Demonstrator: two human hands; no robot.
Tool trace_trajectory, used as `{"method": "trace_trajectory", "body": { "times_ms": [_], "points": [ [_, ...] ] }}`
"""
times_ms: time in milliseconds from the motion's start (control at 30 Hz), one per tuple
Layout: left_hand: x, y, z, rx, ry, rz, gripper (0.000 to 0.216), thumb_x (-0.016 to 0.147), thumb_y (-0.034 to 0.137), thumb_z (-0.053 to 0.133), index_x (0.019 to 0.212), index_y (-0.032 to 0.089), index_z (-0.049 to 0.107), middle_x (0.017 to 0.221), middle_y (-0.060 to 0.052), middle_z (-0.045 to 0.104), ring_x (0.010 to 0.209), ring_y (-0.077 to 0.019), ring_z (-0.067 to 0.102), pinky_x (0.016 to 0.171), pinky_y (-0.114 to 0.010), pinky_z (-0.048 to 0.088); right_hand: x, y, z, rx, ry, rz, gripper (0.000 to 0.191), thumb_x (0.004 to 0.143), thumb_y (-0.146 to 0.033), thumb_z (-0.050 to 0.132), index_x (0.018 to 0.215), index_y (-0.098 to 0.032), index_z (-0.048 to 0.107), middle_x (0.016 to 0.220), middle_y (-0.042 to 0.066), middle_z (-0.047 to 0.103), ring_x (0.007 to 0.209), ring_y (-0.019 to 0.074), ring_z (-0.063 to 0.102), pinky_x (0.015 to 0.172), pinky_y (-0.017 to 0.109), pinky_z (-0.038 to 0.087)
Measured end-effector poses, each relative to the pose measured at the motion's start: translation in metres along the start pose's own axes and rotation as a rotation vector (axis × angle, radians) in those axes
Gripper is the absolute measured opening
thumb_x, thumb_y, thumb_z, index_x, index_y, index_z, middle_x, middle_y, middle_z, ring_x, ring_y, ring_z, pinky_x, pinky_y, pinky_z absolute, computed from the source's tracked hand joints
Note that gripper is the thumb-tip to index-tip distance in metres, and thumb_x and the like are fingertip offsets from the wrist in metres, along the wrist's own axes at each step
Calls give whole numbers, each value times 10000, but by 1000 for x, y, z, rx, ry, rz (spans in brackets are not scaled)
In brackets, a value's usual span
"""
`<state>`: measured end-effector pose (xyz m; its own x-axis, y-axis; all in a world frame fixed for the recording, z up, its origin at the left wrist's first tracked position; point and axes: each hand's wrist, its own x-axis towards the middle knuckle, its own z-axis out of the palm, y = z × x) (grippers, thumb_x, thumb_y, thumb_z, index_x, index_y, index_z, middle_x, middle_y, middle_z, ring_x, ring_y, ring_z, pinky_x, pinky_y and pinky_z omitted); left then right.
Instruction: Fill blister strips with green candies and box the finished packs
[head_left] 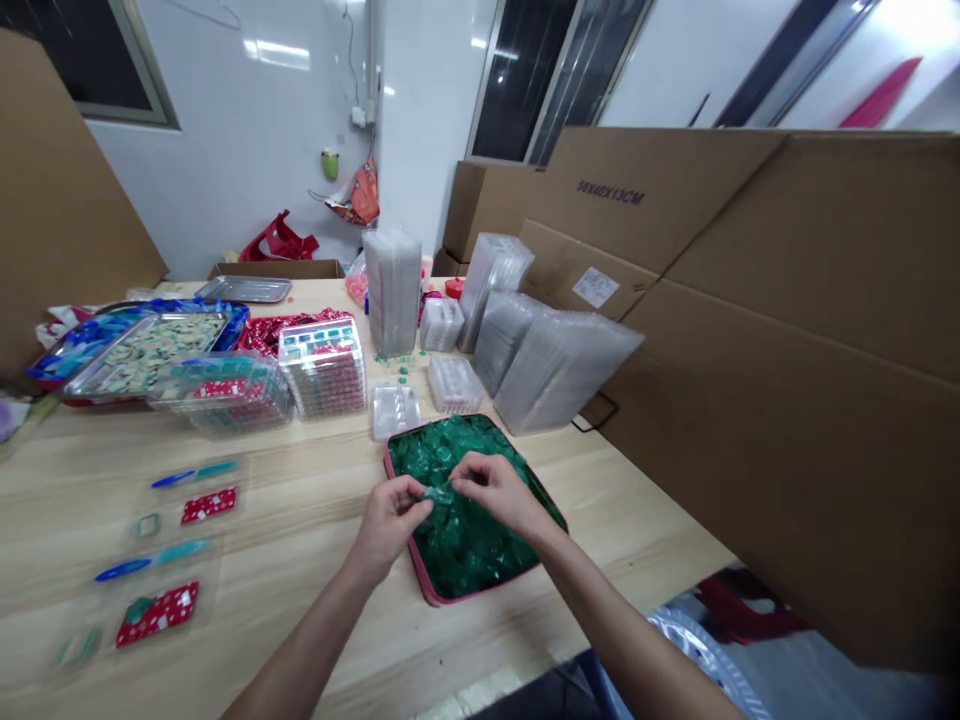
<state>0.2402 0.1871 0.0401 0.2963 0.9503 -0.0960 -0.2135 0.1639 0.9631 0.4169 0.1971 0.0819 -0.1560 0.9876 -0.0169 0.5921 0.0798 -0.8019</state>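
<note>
Green piece (pixel 439 493) is pinched between closed fingers of left hand (pixel 390 520) and right hand (pixel 495 490); tray (pixel 431 598), at desk's near edge, seemingly remains full.

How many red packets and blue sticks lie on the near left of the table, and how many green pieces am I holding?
Red packets: 2
Blue sticks: 2
Green piece, pinched between left hand and right hand: 1
Total: 5
</note>
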Motion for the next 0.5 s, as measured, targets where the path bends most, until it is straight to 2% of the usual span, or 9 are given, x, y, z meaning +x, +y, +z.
{"method": "trace_trajectory", "body": {
  "times_ms": [267,500],
  "points": [
    [-7,3,0,-326,45,-109,254,546,242,771,615,149,545,529,44,564,463,-85,514,481,-215,445,-1,-13,14,-196,245,-205,146,739,-91,520,649,-169,603,666,1,551,624,123,516,600,246,380],
    [-6,6,-4,-381,48,-123,227,560,203,759,628,142,551,540,36,581,483,-77,521,485,-198,428,-10,-21,11,-133,284,-218,143,760,-112,517,655,-179,589,672,8,546,622,133,518,589,246,384]
  ]
}}
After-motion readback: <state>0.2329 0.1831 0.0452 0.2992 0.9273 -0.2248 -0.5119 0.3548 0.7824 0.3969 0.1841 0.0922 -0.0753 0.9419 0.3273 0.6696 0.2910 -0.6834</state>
